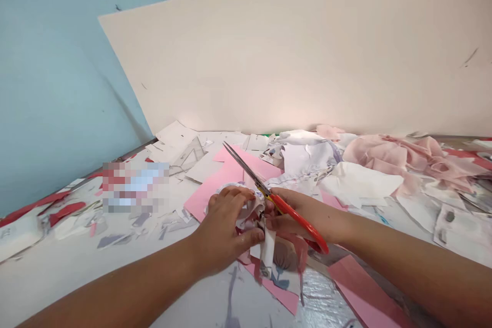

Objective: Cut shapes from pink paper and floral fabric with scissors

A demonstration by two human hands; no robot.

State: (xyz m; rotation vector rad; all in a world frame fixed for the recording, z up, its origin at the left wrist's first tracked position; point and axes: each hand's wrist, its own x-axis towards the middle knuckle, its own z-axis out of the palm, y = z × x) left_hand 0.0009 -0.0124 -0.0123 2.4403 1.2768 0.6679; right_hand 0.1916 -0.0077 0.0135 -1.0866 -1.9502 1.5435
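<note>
Two hands were shown: the left hand (pixel 226 230) curled around one crumpled paper scrap (pixel 268 248), the right hand (pixel 295 215) closed on one pair of red-handled scissors (pixel 246 169).

Bright, even light, with a soft glare pooling low on the pale board (pixel 246 107). The blue wall (pixel 57 72) bows at the frame's edge; the scissors (pixel 295 220) show crisply, and a pixelated patch (pixel 135 187) blurs left.

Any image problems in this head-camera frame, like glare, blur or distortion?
In the head view, a pixelated patch hides part of the left side; soft glare brightens the lower cream board; a shiny surface reflects light at bottom right; the wide lens tilts the scene and bends its edges; the red-handled scissors remain fairly sharp.
</note>
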